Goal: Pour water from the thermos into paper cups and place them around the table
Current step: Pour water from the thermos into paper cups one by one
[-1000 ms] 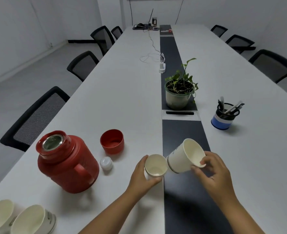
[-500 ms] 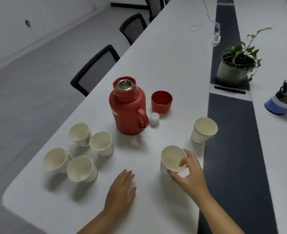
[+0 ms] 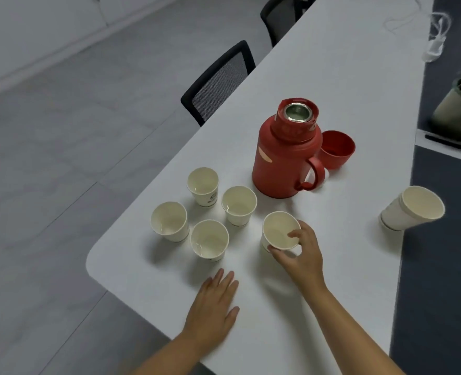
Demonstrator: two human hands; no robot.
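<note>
The paper cup (image 3: 280, 231) stands upright on the white table (image 3: 332, 109), pinched at its rim by the right hand (image 3: 301, 255) — thumb on the near edge, a fingertip hooked over the far-right edge, the other fingers curled beside the cup wall. Its inside looks pale, and whether it holds water cannot be told.

Just left of that hand stands a cluster of four more paper cups, all upright and none touching: the nearest cup (image 3: 209, 239), a left cup (image 3: 169, 221) by the table edge, a middle cup (image 3: 238, 204) and a far cup (image 3: 203, 185) with a printed mark on its side. A thin ring of liquid seems to show in their bottoms.

Beyond the hand, well apart from it, is the red thermos (image 3: 286, 158), upright, its steel mouth uncovered and its handle turned toward the person. The red lid cup (image 3: 336, 148) sits mouth-up just behind it, and a small white stopper (image 3: 323, 177) peeks out past the handle.

Far to the right of the hand a stack of cups (image 3: 410, 209) stands at the edge of the dark centre strip (image 3: 440, 239).

The left hand (image 3: 213, 307) lies flat on the table, fingers straight and together, palm down, holding nothing — near the right hand and just this side of the nearest cup.
</note>
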